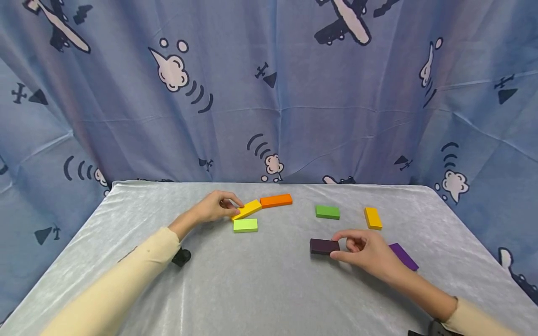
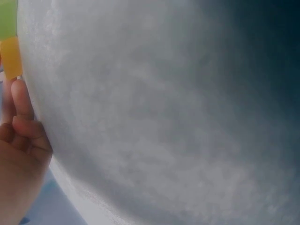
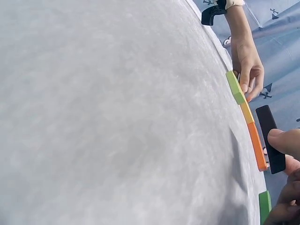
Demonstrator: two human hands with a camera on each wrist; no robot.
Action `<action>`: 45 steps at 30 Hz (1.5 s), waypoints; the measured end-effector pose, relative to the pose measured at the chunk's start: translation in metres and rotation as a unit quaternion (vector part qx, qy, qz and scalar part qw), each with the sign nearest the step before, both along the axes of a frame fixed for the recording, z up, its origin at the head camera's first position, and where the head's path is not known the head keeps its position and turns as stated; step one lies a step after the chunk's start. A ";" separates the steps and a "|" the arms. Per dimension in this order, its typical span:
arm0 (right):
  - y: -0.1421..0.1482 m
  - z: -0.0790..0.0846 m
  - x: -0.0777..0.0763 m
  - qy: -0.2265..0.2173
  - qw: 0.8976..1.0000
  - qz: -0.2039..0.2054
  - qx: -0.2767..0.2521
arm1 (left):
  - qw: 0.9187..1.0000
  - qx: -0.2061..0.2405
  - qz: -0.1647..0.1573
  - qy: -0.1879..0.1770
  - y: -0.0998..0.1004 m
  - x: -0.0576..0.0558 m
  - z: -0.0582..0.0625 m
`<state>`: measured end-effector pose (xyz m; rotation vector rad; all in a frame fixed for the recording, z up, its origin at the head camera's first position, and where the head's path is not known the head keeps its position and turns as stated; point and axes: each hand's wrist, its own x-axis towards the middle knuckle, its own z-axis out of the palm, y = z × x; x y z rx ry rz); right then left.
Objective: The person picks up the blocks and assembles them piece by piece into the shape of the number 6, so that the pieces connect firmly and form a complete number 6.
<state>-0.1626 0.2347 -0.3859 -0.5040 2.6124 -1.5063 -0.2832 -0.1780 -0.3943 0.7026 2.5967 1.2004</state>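
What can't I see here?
- Head view: part of the purple block, behind the right hand; part of one yellow block, behind the left hand.
- Left wrist view: part of the light green block, past the left edge.
- Right wrist view: part of the dark green block, past the bottom edge.

No lettering, brand or number can be read.

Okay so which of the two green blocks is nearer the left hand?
The lime-green block, beside the yellow block the left hand pinches. The darker green block lies farther right.
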 end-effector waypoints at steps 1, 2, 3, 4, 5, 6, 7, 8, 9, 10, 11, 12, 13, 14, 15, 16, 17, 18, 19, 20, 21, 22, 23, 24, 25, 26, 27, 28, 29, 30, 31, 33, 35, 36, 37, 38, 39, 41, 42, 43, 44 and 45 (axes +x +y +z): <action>-0.002 0.000 -0.002 0.004 1.000 0.001 0.000 | 1.000 -0.001 0.000 0.000 0.000 0.000 0.000; -0.004 0.000 -0.003 0.008 1.000 0.002 0.001 | 1.000 0.000 0.002 0.000 0.000 -0.001 -0.001; -0.005 0.000 -0.005 0.010 1.000 0.004 0.000 | 1.000 0.000 0.002 0.000 0.000 -0.001 -0.001; -0.007 0.000 -0.006 0.013 1.000 0.004 -0.002 | 1.000 0.000 0.002 0.000 0.000 -0.001 -0.001; -0.009 0.000 -0.007 0.014 1.000 0.005 -0.004 | 1.000 0.000 0.003 0.000 0.000 -0.001 -0.001; -0.010 0.000 -0.008 0.015 1.000 0.007 -0.005 | 1.000 0.001 0.002 0.001 0.000 -0.001 -0.001; -0.012 0.001 -0.010 0.016 1.000 0.008 -0.007 | 1.000 0.001 0.002 0.001 0.000 -0.001 -0.001; -0.013 0.001 -0.011 0.016 1.000 0.010 -0.010 | 1.000 0.001 0.003 0.000 0.000 -0.001 -0.001; -0.015 0.001 -0.012 0.015 1.000 0.012 -0.013 | 1.000 0.002 0.002 0.000 0.000 0.000 0.000; -0.016 0.001 -0.013 0.013 1.000 0.013 -0.015 | 1.000 0.002 0.002 0.000 0.000 0.000 0.000; -0.018 0.002 -0.014 0.011 1.000 0.013 -0.015 | 1.000 0.002 0.003 -0.001 0.000 0.000 0.001; -0.020 0.002 -0.015 0.009 1.000 0.013 -0.015 | 1.000 0.003 0.002 -0.001 0.000 0.001 0.002; -0.022 0.002 -0.016 0.010 1.000 0.014 -0.014 | 1.000 0.003 0.001 0.000 0.000 0.001 0.002; -0.025 0.003 -0.017 0.009 1.000 0.014 -0.013 | 1.000 0.003 0.001 0.000 0.000 0.001 0.002; -0.027 0.003 -0.018 0.010 1.000 0.013 -0.012 | 1.000 0.004 -0.001 0.002 -0.001 0.001 0.002; -0.029 0.004 -0.019 0.010 1.000 0.012 -0.013 | 1.000 0.004 -0.002 0.003 0.000 0.001 0.002; -0.032 0.004 -0.020 0.014 1.000 0.012 -0.013 | 1.000 0.004 -0.003 0.005 0.000 0.000 0.002; -0.034 0.005 -0.021 0.017 1.000 0.013 -0.013 | 1.000 0.004 -0.004 0.006 0.000 0.000 0.002; -0.036 0.005 -0.022 0.021 1.000 0.014 -0.013 | 1.000 0.004 -0.004 0.006 0.000 0.000 0.002; -0.037 0.005 -0.022 0.022 1.000 0.014 -0.013 | 1.000 0.004 -0.004 0.006 0.000 0.000 0.001; -0.039 0.006 -0.023 0.023 1.000 0.015 -0.014 | 1.000 0.003 -0.004 0.005 0.000 0.000 0.001; -0.040 0.006 -0.024 0.023 0.999 0.016 -0.015 | 1.000 0.002 -0.002 0.003 0.001 0.000 0.001; -0.041 0.006 -0.025 0.024 1.000 0.016 -0.013 | 1.000 0.001 -0.001 0.000 0.001 0.000 0.001; -0.042 0.005 -0.026 0.023 1.000 0.016 -0.011 | 1.000 0.000 0.000 0.000 0.001 0.000 0.001; -0.043 0.005 -0.026 0.025 1.000 0.016 -0.010 | 1.000 0.000 0.000 0.000 0.002 0.000 0.001; -0.044 0.005 -0.027 0.024 1.000 0.016 -0.009 | 1.000 -0.001 0.000 -0.001 0.002 0.000 0.001; -0.045 0.005 -0.028 0.023 1.000 0.016 -0.010 | 1.000 -0.002 0.003 -0.003 0.002 0.000 0.001; -0.046 0.005 -0.029 0.023 1.000 0.015 -0.009 | 1.000 -0.002 0.005 -0.004 0.002 0.000 0.001; -0.047 0.005 -0.029 0.023 1.000 0.014 -0.009 | 1.000 -0.003 0.006 -0.005 0.001 0.001 0.002; -0.048 0.005 -0.030 0.023 1.000 0.013 -0.009 | 1.000 -0.003 0.006 -0.006 0.001 0.001 0.002; -0.049 0.005 -0.031 0.023 1.000 0.012 -0.008 | 1.000 -0.004 0.008 -0.009 0.001 0.001 0.002; -0.052 0.005 -0.032 0.021 1.000 0.008 -0.006 | 1.000 -0.004 0.009 -0.011 0.001 0.001 0.002; -0.055 0.004 -0.034 0.022 1.000 0.004 -0.003 | 1.000 -0.003 0.004 -0.006 0.000 0.001 0.002; -0.056 0.004 -0.035 0.020 1.000 0.002 -0.002 | 1.000 -0.001 0.003 -0.004 0.000 0.001 0.002; -0.058 0.003 -0.036 0.019 1.000 0.001 -0.003 | 1.000 0.000 0.002 -0.003 0.000 0.001 0.002; -0.060 0.003 -0.037 0.016 1.000 0.002 -0.005 | 1.000 0.001 0.001 -0.002 0.000 0.000 0.002; -0.061 0.003 -0.038 0.015 1.000 0.003 -0.006 | 1.000 0.000 0.000 0.000 0.000 0.000 0.002; -0.065 0.002 -0.040 0.014 1.000 0.005 -0.007 | 1.000 0.001 -0.002 0.000 0.000 0.000 0.001; -0.067 0.001 -0.041 0.015 1.000 0.006 -0.008 | 1.000 0.002 -0.003 0.001 0.000 0.000 0.001; -0.068 0.001 -0.042 0.016 1.000 0.007 -0.008 | 1.000 0.001 -0.003 0.000 0.000 -0.001 0.000; -0.070 0.000 -0.043 0.015 1.000 0.005 -0.009 | 1.000 0.001 -0.003 0.001 0.000 -0.001 0.000; -0.072 0.000 -0.044 0.016 1.000 0.005 -0.009 | 1.000 0.000 -0.003 0.001 0.000 -0.001 -0.001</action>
